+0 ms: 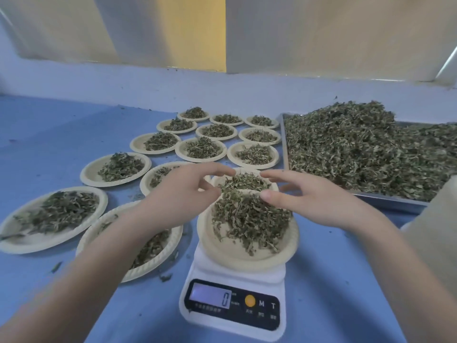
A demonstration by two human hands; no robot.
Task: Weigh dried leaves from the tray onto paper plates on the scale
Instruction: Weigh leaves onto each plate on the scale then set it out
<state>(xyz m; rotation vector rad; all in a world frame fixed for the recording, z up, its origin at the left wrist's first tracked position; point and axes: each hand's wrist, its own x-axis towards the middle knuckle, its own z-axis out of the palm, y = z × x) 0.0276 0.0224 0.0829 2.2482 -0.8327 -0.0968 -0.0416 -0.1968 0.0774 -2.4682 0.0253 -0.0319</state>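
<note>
Blue desk (61,134): plate (247,248) of dried leaves (249,216) sits on scale (235,300), display 0. Left hand (178,194) and right hand (306,199) hover over the pile, fingers loose, gripping nothing. Tray (286,149) right. Adjust by small pinches; let reading settle.

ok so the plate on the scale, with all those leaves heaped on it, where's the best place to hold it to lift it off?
Probably the bare rim of the plate, gripped at its left and right edges, one hand each side, fingers under the lip. It looks thin and shallow, and the leaves sit heaped toward the far side, so a level two-sided lift should spill least.
</note>
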